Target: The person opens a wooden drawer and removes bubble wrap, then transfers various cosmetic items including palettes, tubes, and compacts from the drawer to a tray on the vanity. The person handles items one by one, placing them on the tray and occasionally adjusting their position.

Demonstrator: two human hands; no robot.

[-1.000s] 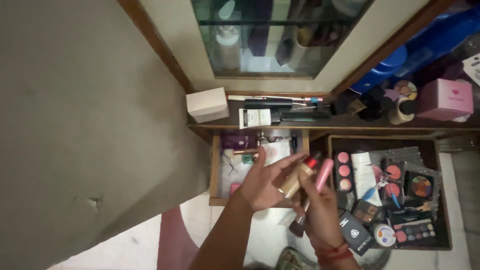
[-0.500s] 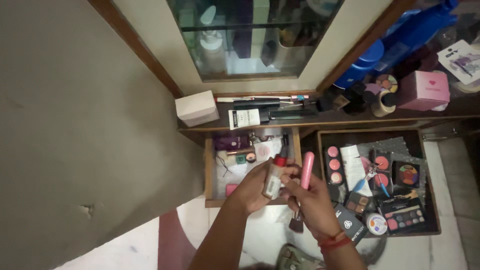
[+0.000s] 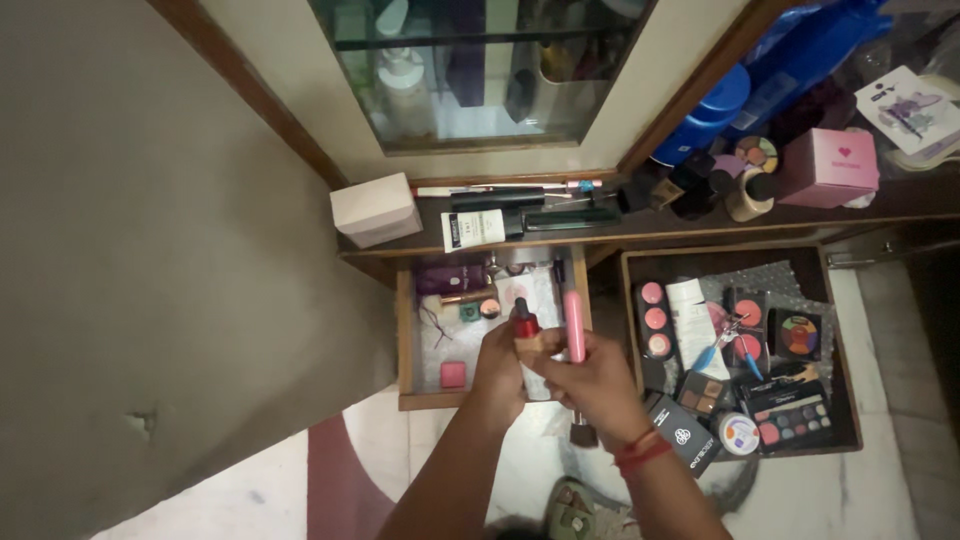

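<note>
My left hand [image 3: 497, 372] grips a small beige bottle [image 3: 528, 345] with a dark red cap, held upright over the front of the open left drawer [image 3: 404, 340]. My right hand [image 3: 590, 385] holds a pink-handled makeup brush [image 3: 574, 330], its dark bristles [image 3: 582, 435] pointing down below the hand. The right fingers also touch the bottle's side. Both hands are pressed together above the drawer's front edge.
The right drawer [image 3: 843, 345] holds several blush pans, eyeshadow palettes and compacts. A shelf above carries a white box [image 3: 375, 210], tubes, pencils, a pink box [image 3: 827, 167] and blue bottles [image 3: 700, 125]. A grey wall [image 3: 150, 250] is at left, with a glass-fronted cabinet [image 3: 470, 70] above.
The bottle has turned from slanted to upright and both hands have drawn together, moving left toward the left drawer. The view has shifted slightly right and down.
</note>
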